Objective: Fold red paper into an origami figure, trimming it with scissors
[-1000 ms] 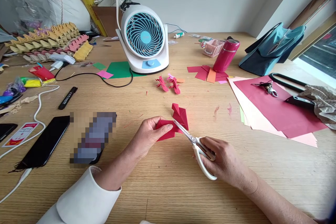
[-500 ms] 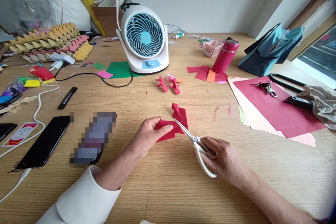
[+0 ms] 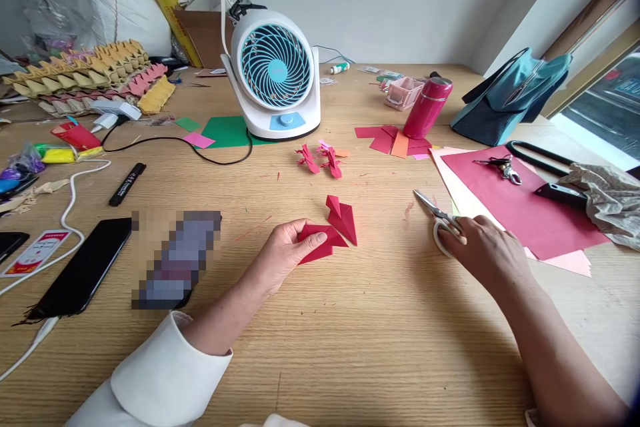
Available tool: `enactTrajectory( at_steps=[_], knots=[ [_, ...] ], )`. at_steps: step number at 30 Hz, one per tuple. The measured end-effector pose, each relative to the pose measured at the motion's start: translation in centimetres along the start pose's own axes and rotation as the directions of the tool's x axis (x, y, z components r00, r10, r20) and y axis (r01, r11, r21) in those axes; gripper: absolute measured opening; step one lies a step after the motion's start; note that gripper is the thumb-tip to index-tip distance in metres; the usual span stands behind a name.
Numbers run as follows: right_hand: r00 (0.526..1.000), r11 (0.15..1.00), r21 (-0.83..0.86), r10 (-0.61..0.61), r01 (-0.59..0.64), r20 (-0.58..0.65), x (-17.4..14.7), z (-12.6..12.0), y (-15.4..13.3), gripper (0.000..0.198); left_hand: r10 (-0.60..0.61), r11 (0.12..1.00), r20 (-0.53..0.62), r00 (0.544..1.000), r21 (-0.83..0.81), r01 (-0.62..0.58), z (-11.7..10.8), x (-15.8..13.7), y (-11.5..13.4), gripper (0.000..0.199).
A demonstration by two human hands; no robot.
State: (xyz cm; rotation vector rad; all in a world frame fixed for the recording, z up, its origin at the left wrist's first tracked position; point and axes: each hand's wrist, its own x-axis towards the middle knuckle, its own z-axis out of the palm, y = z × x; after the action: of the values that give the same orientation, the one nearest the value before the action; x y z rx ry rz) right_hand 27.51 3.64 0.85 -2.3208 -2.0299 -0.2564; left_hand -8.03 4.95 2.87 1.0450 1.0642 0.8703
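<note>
And the scissors (image 3: pixel 438 212) leave the paper! A moment ago their blades are at the red folded paper (image 3: pixel 333 236) in the centre of the frame; now they lie well off to the right, low over the wooden table (image 3: pixel 320 347), tips pointing to the upper left. The right hand (image 3: pixel 493 253) goes with them, fingers at the handles, just beside the large red sheet (image 3: pixel 500 200) at the right of the frame. Whether those fingers grip the scissors or are letting them go, one cannot tell.

The left hand (image 3: pixel 280 250) doesn't budge. It keeps its pinch on the red folded paper, thumb on top, a pointed end sticking out to the right. So the two hands are now well apart, and the cutting looks to be at a pause, with nothing touching that free end from the right.

Just beyond the point sits a second red folded piece (image 3: pixel 343 220), loose on the wood, its place unchanged. Higher up, in front of the fan (image 3: pixel 277 70), two small red paper shapes (image 3: pixel 331 163) lie side by side, also undisturbed.
</note>
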Motion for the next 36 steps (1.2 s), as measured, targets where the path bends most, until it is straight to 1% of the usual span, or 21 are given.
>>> enactTrajectory(
  at_steps=[2,3,5,6,7,8,9,10,11,12,13,14,16,18,21,24,26,28,30,33,36],
  knots=[
    [1.000,1.000,-0.010,0.005,-0.004,0.015,0.0,-0.2,0.4,0.037,0.005,1.000,0.013,1.000,0.000,-0.005,0.1,0.0,-0.1,0.031],
    [1.000,1.000,-0.006,-0.003,0.003,-0.008,0.0,-0.3,0.2,0.036,0.011,1.000,0.023,1.000,-0.002,-0.011,0.2,-0.1,-0.1,0.031],
    [0.994,0.998,0.049,-0.027,0.032,-0.109,-0.3,-0.8,-0.9,0.033,0.023,1.000,0.053,0.998,-0.013,-0.022,0.5,-0.2,-0.3,0.031],
    [0.981,0.987,0.135,-0.056,0.082,-0.185,-0.6,-1.2,-1.9,0.028,0.025,0.999,0.068,0.997,-0.022,-0.024,0.7,-0.3,-0.4,0.031],
    [0.964,0.949,0.265,-0.107,0.172,-0.242,-0.9,-1.6,-3.2,0.024,0.022,0.999,0.083,0.996,-0.031,-0.019,0.9,-0.4,-0.5,0.031],
    [0.950,0.864,0.427,-0.161,0.267,-0.269,-1.4,-2.1,-4.7,0.020,0.013,0.999,0.100,0.995,-0.040,-0.009,1.1,-0.4,-0.7,0.031],
    [0.936,0.736,0.581,-0.237,0.347,-0.259,-1.8,-2.7,-6.2,0.018,0.001,0.999,0.116,0.993,-0.048,0.005,1.3,-0.6,-0.8,0.031],
    [0.914,0.599,0.695,-0.321,0.397,-0.246,-2.3,-3.2,-7.8,0.021,-0.010,0.998,0.131,0.991,-0.055,0.017,1.5,-0.7,-1.0,0.031],
    [0.885,0.493,0.755,-0.395,0.432,-0.249,-2.8,-3.7,-9.2,0.025,-0.018,0.998,0.143,0.990,-0.063,0.027,1.8,-0.8,-1.2,0.031],
    [0.849,0.417,0.777,-0.452,0.471,-0.272,-3.2,-4.1,-10.4,0.027,-0.021,0.997,0.155,0.988,-0.073,0.033,2.0,-0.9,-1.3,0.031],
    [0.817,0.361,0.790,-0.501,0.496,-0.285,-3.5,-4.5,-11.4,0.028,-0.021,0.996,0.163,0.986,-0.081,0.035,2.2,-1.1,-1.5,0.030],
    [0.796,0.311,0.798,-0.517,0.516,-0.314,-3.7,-4.7,-12.1,0.025,-0.017,0.996,0.168,0.986,-0.087,0.032,2.4,-1.2,-1.6,0.030],
    [0.798,0.271,0.822,-0.512,0.501,-0.317,-3.9,-4.9,-12.8,0.013,-0.003,0.996,0.184,0.983,-0.092,0.020,2.6,-1.3,-1.8,0.027],
    [0.832,0.260,0.858,-0.475,0.443,-0.285,-3.9,-4.8,-13.0,0.006,0.018,0.997,0.211,0.977,-0.082,-0.001,2.7,-1.4,-1.9,0.026],
    [0.882,0.233,0.910,-0.413,0.344,-0.227,-3.7,-4.4,-13.3,0.006,0.046,0.998,0.255,0.966,-0.051,-0.034,2.5,-1.3,-1.7,0.028],
    [0.919,0.175,0.951,-0.350,0.254,-0.181,-3.7,-3.9,-13.6,0.008,0.080,0.994,0.279,0.957,0.046,-0.096,2.2,-1.2,-1.5,0.028],
    [0.937,0.125,0.973,-0.315,0.196,-0.148,-3.8,-3.4,-13.7,0.005,0.114,0.975,0.256,0.960,0.155,-0.157,2.2,-1.2,-1.4,0.026],
    [0.946,0.093,0.984,-0.301,0.152,-0.118,-3.9,-3.1,-13.8,0.004,0.142,0.945,0.223,0.965,0.260,-0.199,2.4,-1.1,-1.5,0.024],
    [0.949,0.076,0.989,-0.301,0.125,-0.097,-4.1,-2.7,-13.8,0.006,0.163,0.922,0.203,0.965,0.318,-0.223,2.6,-1.0,-1.6,0.021],
    [0.954,0.025,0.997,-0.293,0.071,-0.060,-4.3,-2.4,-13.9,0.012,0.200,0.921,0.184,0.962,0.299,-0.249,3.0,-0.9,-1.8,0.018],
    [0.946,-0.041,0.998,-0.322,-0.041,0.026,-4.6,-2.0,-14.1,0.023,0.212,0.937,0.127,0.969,0.255,-0.239,3.5,-1.0,-1.9,0.019]
  ],
)
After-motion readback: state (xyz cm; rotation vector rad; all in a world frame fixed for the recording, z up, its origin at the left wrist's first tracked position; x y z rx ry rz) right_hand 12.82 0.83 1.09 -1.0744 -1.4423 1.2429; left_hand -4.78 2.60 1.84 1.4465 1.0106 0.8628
